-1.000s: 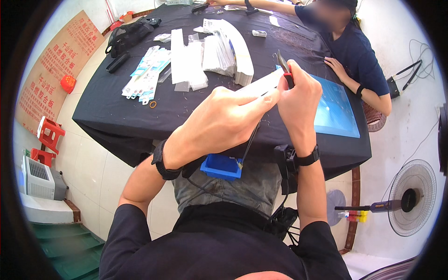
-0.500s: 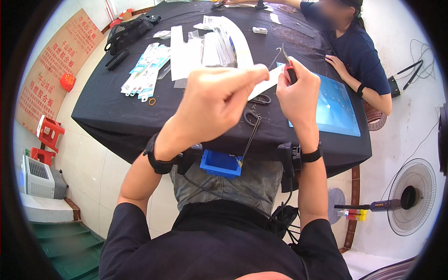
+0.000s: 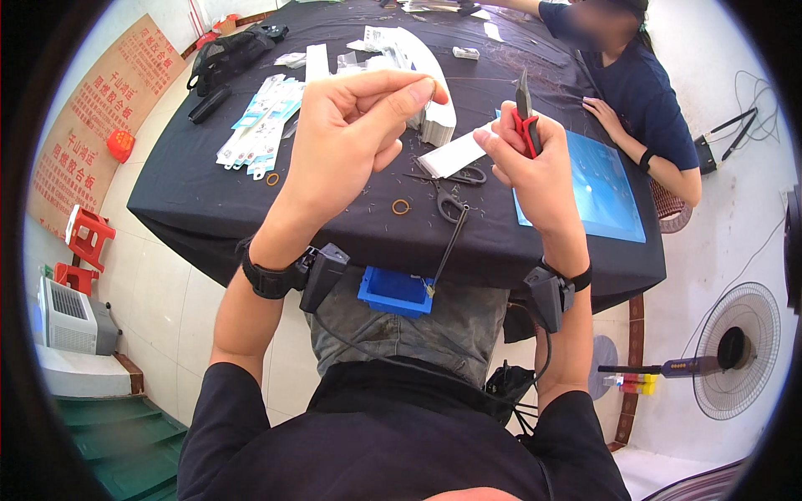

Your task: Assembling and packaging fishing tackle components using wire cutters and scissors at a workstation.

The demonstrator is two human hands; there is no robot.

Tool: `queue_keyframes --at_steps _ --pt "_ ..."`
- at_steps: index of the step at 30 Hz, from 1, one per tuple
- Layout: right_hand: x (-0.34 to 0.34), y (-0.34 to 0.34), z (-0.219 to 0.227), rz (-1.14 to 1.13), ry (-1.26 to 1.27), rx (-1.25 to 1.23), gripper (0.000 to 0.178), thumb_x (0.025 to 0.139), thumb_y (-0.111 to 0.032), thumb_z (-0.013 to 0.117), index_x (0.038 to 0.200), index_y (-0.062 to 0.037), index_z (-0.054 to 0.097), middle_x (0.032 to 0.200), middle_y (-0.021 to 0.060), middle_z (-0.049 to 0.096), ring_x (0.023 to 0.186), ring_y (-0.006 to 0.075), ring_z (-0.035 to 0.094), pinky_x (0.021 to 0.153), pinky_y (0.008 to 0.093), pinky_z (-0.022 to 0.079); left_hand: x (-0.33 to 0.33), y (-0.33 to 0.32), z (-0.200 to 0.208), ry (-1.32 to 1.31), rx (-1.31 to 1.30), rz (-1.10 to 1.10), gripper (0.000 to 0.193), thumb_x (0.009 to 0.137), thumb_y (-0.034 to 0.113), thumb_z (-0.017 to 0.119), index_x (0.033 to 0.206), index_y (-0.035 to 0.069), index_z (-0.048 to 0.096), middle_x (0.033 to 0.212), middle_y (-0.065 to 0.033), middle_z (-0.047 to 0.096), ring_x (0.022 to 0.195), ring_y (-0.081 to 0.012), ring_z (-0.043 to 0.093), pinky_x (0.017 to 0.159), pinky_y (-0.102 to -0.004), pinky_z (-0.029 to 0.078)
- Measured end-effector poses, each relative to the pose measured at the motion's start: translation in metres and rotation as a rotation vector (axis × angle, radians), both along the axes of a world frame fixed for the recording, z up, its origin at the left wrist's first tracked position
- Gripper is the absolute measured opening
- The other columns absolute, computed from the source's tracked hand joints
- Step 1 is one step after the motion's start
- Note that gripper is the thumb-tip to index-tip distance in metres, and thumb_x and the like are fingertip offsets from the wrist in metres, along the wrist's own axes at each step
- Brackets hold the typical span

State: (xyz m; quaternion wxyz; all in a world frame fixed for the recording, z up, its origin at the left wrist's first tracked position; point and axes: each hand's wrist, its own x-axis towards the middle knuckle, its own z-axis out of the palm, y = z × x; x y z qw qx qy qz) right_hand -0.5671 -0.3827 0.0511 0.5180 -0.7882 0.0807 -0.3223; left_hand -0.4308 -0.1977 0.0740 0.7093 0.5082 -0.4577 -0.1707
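Observation:
My left hand (image 3: 347, 138) is raised over the table, thumb and forefinger pinched on the end of a thin reddish line (image 3: 476, 79). That line, like fine wire or thread, stretches across to the jaws of the pliers (image 3: 524, 98). Closed around their red handles is my right hand (image 3: 543, 171), with the jaws pointing up. Between and below my hands lie black scissors (image 3: 451, 203) and a white card strip (image 3: 454, 156). A small yellowish ring (image 3: 401, 206) rests left of the scissors.
White-and-blue packages (image 3: 266, 121) and a stack of white cards (image 3: 434, 117) lie beyond my left hand. A blue sheet (image 3: 606, 196) lies at right. A blue box (image 3: 394, 292) is at the near table edge. A co-worker (image 3: 643, 100) sits at the far right.
My hands have moved apart and turned, the left shifting left and up. The line now shows stretched between them. The pliers stand more upright, and the yellowish ring near the scissors is uncovered.

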Motion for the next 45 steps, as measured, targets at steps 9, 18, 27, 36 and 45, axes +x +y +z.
queue_keyframes --at_steps 9,18,27,36,45 --pt "-0.006 0.001 0.008 -0.001 0.026 0.133 0.035 0.092 -0.015 0.076 0.071 -0.0085 0.049 0.064 -0.0081 0.039 0.062 0.0030 0.035 0.056 0.0263 0.026 -0.002 0.001 0.002 0.180 0.007 -0.132 0.025 0.106 0.016 0.065 0.115 -0.005 0.074 0.059 0.0121 0.035 0.049 0.0011 0.023 0.045 -0.0224 0.016" --pt "-0.006 0.027 0.016 -0.072 -0.193 -0.021 0.016 0.091 -0.016 0.079 0.088 -0.0042 0.069 0.063 -0.0105 0.043 0.059 -0.0007 0.037 0.054 0.0217 0.024 -0.010 -0.002 0.000 0.176 0.023 -0.108 0.026 0.107 0.017 0.065 0.118 -0.004 0.074 0.060 0.0126 0.037 0.049 0.0018 0.024 0.045 -0.0220 0.017" --pt "-0.002 0.047 0.011 -0.047 -0.171 -0.044 0.018 0.086 -0.017 0.085 0.098 -0.0052 0.079 0.062 -0.0119 0.043 0.057 -0.0012 0.036 0.054 0.0215 0.024 -0.017 -0.006 -0.003 0.172 0.005 -0.065 0.024 0.104 0.014 0.068 0.119 -0.005 0.074 0.064 0.0111 0.047 0.051 0.0025 0.027 0.045 -0.0218 0.018" --pt "0.000 0.046 0.009 0.052 -0.229 0.257 0.016 0.093 -0.015 0.080 0.101 -0.0008 0.078 0.067 -0.0105 0.053 0.061 -0.0008 0.041 0.056 0.0209 0.028 -0.016 -0.006 -0.004 0.124 0.003 -0.045 0.024 0.103 0.013 0.071 0.118 -0.005 0.075 0.065 0.0098 0.052 0.050 0.0023 0.029 0.045 -0.0216 0.019" --pt "-0.003 0.037 0.010 0.122 -0.211 0.356 0.017 0.091 -0.016 0.079 0.095 -0.0007 0.073 0.069 -0.0057 0.059 0.058 0.0007 0.046 0.051 0.0204 0.031 -0.013 -0.010 -0.010 -0.194 0.023 0.150 0.017 0.100 0.010 0.075 0.112 -0.002 0.077 0.061 0.0107 0.048 0.052 0.0020 0.034 0.047 -0.0211 0.021"
